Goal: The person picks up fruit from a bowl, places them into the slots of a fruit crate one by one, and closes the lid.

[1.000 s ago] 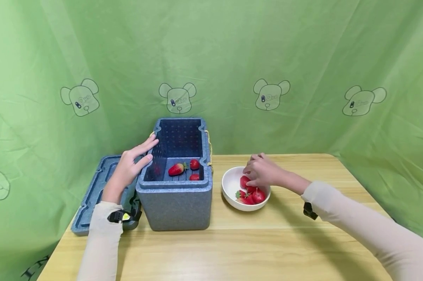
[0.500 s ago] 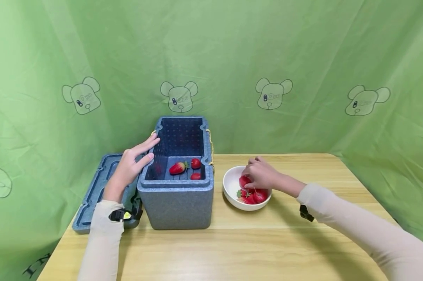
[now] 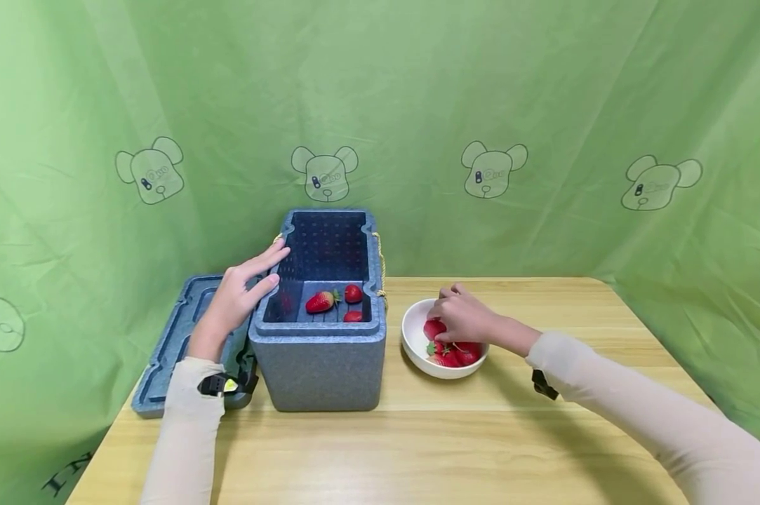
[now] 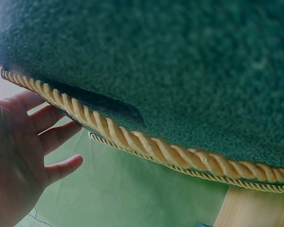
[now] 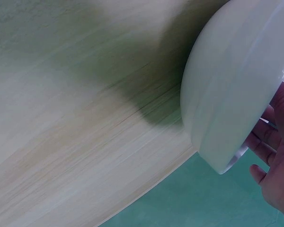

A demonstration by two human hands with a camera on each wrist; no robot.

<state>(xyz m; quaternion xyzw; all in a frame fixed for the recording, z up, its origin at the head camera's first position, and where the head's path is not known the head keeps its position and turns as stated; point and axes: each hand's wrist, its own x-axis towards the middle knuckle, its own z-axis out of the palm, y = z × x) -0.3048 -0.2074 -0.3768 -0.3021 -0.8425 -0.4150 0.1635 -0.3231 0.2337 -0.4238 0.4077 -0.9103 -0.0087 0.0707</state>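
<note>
My left hand [image 3: 234,298] rests on the left rim of a blue-grey foam cooler box [image 3: 319,372], its fingers spread fairly straight. Inside the box lie a strawberry [image 3: 319,302] with green leaves, a round red fruit [image 3: 353,293] behind it and another red fruit [image 3: 353,317] partly hidden by the front wall. To the right, my right hand [image 3: 467,317] reaches over a white bowl [image 3: 417,359] and pinches a strawberry [image 3: 434,329] between thumb and fingers. Under that hand several more red fruits [image 3: 458,355] fill the bowl's near right part. In the right wrist view, the bowl's wall [image 5: 227,94] hides the fingertips.
The box's lid [image 3: 177,351] lies on the wooden table [image 3: 417,449] left of the box, partly behind my left forearm. A yellow twisted rope [image 4: 132,139] runs along the box's side. Green cloth [image 3: 405,91] with bear heads hangs behind the table.
My right hand has shifted slightly left over the bowl, and the strawberry in its fingers has moved left with it. My left hand stays on the box rim.
</note>
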